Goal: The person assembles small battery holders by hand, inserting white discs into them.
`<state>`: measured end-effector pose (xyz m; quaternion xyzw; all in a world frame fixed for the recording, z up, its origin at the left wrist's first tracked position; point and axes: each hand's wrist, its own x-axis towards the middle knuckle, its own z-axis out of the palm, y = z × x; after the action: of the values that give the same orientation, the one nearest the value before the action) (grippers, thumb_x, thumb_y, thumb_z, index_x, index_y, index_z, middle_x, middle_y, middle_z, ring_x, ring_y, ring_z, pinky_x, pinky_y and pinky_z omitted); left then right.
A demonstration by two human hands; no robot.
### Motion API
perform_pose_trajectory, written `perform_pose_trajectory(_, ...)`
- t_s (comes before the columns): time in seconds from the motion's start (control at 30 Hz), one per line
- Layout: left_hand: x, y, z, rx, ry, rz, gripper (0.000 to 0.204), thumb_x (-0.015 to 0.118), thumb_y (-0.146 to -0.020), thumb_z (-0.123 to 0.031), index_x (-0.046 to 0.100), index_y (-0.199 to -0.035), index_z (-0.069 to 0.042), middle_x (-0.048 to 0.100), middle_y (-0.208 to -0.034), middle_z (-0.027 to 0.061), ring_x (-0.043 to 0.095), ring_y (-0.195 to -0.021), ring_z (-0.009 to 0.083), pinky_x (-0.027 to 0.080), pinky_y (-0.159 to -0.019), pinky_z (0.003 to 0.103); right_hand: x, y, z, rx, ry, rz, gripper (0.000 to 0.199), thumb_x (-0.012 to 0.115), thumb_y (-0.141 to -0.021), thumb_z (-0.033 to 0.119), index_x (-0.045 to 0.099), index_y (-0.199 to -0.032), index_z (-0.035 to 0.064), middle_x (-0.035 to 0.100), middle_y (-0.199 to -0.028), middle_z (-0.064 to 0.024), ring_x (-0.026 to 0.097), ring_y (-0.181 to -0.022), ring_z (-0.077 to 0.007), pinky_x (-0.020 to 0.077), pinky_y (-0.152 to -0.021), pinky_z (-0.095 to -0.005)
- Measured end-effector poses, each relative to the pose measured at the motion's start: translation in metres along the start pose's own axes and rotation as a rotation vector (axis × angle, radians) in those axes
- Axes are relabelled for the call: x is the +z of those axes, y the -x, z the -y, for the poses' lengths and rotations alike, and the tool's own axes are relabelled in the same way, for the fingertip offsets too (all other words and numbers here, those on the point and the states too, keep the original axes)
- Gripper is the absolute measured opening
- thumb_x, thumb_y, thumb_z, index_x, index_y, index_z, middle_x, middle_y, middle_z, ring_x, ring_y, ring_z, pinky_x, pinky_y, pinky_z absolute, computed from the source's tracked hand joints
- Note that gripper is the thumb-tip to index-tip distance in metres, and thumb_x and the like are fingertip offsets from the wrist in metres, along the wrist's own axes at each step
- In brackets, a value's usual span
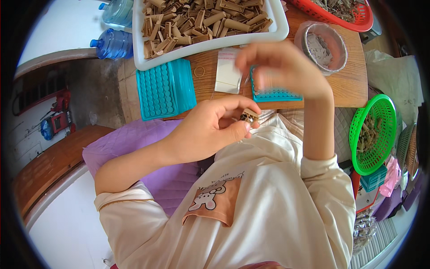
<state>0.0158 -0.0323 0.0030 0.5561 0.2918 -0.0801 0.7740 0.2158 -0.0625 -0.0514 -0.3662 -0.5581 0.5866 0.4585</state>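
My left hand (204,127) is held in front of my body, thumb and fingers closed on a small brown trough-shaped piece (251,115). Something dark sits inside that piece, too small to make out. Raised over the table's front part is my right hand (286,67), smeared by motion, so its fingers cannot be read. Below it, partly covered, lies a teal tray (282,95) with rows of small round cells. Many similar brown pieces (201,20) fill a white tub (212,44) at the back.
A second teal tray (154,89) lies left on the wooden table (204,87), beside a clear plastic packet (227,74). At right stands a lined round bowl (345,54) of pale flakes. A red basket (367,22) and a green basket (389,134) hold dried bits. Blue water bottles (114,44) stand back left.
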Motion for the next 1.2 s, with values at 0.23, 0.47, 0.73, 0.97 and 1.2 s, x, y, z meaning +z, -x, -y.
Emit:
perform_pose_trajectory(0.23,-0.007,-0.005,0.0,0.036,0.03,-0.11,0.024,0.046,-0.082,-0.007,0.046,-0.106,-0.003,0.054,-0.095,0.0093,0.055,-0.081,0.0127,0.045,-0.072,0.025,-0.042,-0.081,-0.018,-0.093,1.436,-0.284,0.017,0.054,-0.075,0.014,0.058,-0.071,-0.0012,0.057,-0.081,-0.0118,0.054,-0.07,-0.026,0.0441,-0.064,-0.0325)
perform_pose_trajectory(0.47,-0.011,-0.008,0.003,0.177,0.026,-0.254,0.031,0.048,-0.085,-0.015,0.042,-0.114,-0.004,0.053,-0.105,0.0111,0.057,-0.086,0.0163,0.047,-0.075,0.028,-0.03,-0.081,0.002,-0.057,1.156,-0.551,0.014,0.056,-0.073,0.016,0.061,-0.076,0.0035,0.058,-0.081,-0.0155,0.057,-0.077,-0.0289,0.0461,-0.072,-0.0325)
perform_pose_trajectory(0.73,-0.011,-0.008,-0.003,0.305,0.22,-0.468,0.031,0.043,-0.088,-0.015,0.042,-0.116,-0.002,0.053,-0.105,0.0075,0.054,-0.094,0.0142,0.044,-0.078,0.024,0.008,-0.01,0.005,-0.114,0.024,-0.585,0.017,0.059,-0.071,-0.002,0.047,-0.081,0.0028,0.052,-0.074,-0.0001,0.05,-0.071,-0.0051,0.0422,-0.06,-0.02)
perform_pose_trajectory(0.97,-0.012,-0.008,-0.002,0.396,0.118,-0.505,0.03,0.045,-0.087,-0.013,0.044,-0.114,-0.002,0.056,-0.1,0.0072,0.052,-0.095,0.0121,0.043,-0.079,0.023,0.054,0.019,0.004,0.015,-0.384,-0.462,0.028,0.059,-0.069,-0.009,0.041,-0.084,0.0048,0.047,-0.08,0.0012,0.049,-0.076,-0.0043,0.0421,-0.065,-0.0192)
perform_pose_trajectory(1.2,-0.011,-0.007,-0.002,0.426,0.045,-0.451,0.033,0.05,-0.084,-0.012,0.044,-0.114,-0.002,0.057,-0.098,0.0074,0.052,-0.092,0.0106,0.041,-0.08,0.023,0.065,0.019,-0.015,0.018,-0.482,-0.659,0.024,0.057,-0.074,-0.004,0.039,-0.088,0.0028,0.049,-0.086,-0.0032,0.051,-0.079,-0.0084,0.0441,-0.068,-0.0224)
